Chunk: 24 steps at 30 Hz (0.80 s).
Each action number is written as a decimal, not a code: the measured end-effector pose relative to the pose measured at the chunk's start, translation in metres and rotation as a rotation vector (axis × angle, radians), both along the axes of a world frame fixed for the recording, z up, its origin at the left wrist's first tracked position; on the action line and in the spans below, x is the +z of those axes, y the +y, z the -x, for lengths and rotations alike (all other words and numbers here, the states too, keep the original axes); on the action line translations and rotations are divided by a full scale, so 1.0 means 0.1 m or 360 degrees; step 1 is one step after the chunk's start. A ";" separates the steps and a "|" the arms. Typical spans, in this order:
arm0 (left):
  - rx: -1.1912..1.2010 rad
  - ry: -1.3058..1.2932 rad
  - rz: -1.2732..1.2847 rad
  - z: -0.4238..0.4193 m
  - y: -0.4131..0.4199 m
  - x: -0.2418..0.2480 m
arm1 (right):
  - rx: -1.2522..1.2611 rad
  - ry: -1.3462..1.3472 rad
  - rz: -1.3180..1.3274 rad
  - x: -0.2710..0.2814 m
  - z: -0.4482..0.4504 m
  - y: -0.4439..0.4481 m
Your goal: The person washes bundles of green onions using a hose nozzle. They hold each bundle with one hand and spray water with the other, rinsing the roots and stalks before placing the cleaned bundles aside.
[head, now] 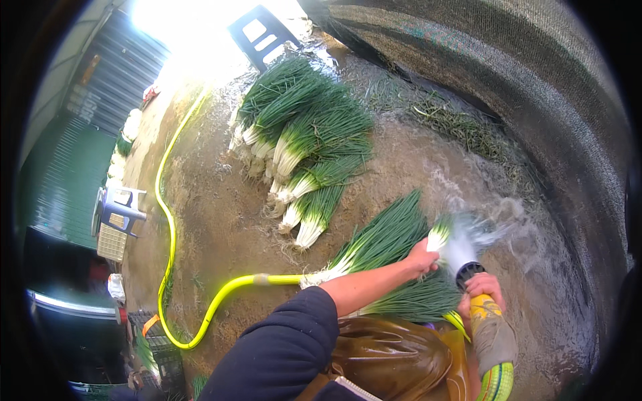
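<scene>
My left hand point(423, 258) is closed around the white root end of a bunch of green onions point(439, 234), its leaves pointing right into spray. In my right hand point(482, 290) is a hose nozzle point(470, 273) with a black head, wrapped in yellow and grey material; water bursts from it over the leaves. Beneath my left forearm lies a pile of green onions point(386, 240), with more leaves near my brown apron point(391, 351). Farther up, a larger heap of green onion bunches point(316, 125) rests on the wet ground, white ends towards the left.
A yellow hose point(173, 235) curves across the muddy ground at left. A dark plastic stool point(263, 37) lies at the top. A grey-blue stool point(123, 205) and beige basket point(112, 242) are at left. Dark mesh netting point(526, 100) borders the right, beside loose plant scraps point(461, 125).
</scene>
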<state>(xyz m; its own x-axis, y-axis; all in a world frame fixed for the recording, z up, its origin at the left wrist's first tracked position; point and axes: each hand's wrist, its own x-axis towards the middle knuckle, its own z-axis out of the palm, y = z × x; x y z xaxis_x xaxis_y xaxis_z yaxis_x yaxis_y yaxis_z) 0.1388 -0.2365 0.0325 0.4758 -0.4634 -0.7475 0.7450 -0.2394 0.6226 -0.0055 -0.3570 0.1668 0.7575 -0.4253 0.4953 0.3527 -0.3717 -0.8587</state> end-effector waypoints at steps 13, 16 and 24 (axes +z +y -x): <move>-0.0002 0.0501 0.0712 -0.12 0.15 -0.07 | 0.0332 0.0106 -0.0041 0.28 0.06 0.27; 0.0043 0.0620 0.0396 0.14 0.38 -0.50 | -0.0006 0.0054 -0.0122 0.24 0.14 0.26; 0.0005 0.0545 0.0711 0.48 0.30 -0.51 | -0.0138 0.0041 -0.0022 0.34 -0.03 0.11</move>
